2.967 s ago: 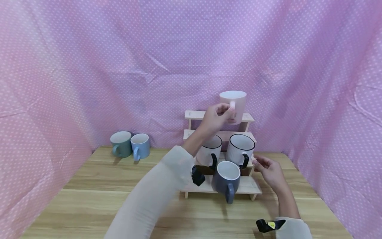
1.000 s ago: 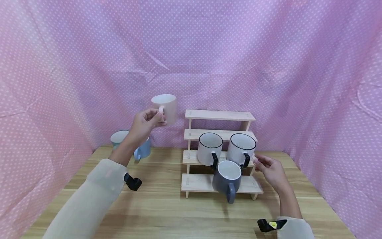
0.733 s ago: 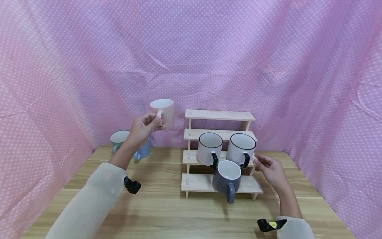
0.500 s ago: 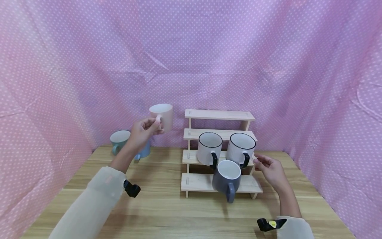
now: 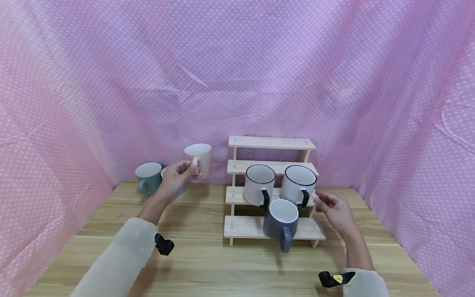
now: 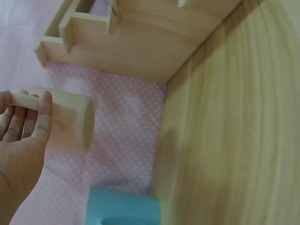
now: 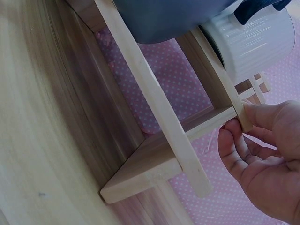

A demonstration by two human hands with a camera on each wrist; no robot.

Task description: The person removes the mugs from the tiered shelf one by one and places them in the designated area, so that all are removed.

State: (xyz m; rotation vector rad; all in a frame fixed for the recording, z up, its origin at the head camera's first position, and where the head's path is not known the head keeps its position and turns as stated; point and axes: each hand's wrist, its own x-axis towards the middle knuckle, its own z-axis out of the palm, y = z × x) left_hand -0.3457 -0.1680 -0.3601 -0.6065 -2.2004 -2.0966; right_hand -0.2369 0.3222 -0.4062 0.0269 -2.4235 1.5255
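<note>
My left hand (image 5: 176,178) pinches the handle of a pale pink mug (image 5: 205,163), held upright in the air left of the wooden tiered rack (image 5: 272,142). In the left wrist view, thumb and fingers close on the handle of this mug (image 6: 70,126), its base apart from the table. My right hand (image 5: 335,212) grips the right end of the rack's second-lowest board; the right wrist view shows the thumb above and fingertips below that board (image 7: 225,89). Two white mugs with black rims, one left (image 5: 256,192) and one right (image 5: 297,190), stand on this board. A dark grey mug (image 5: 278,227) sits on the lowest board.
At the table's back left stands a green mug (image 5: 150,183). Beside it, a light blue mug (image 5: 182,190) is mostly hidden behind my left hand. A pink dotted cloth (image 5: 208,82) hangs behind and at both sides of the wooden table (image 5: 208,264).
My left hand has carried the pale pink mug from over the rack's top board to the left, then lowered it toward the table. The right hand has stayed on the rack.
</note>
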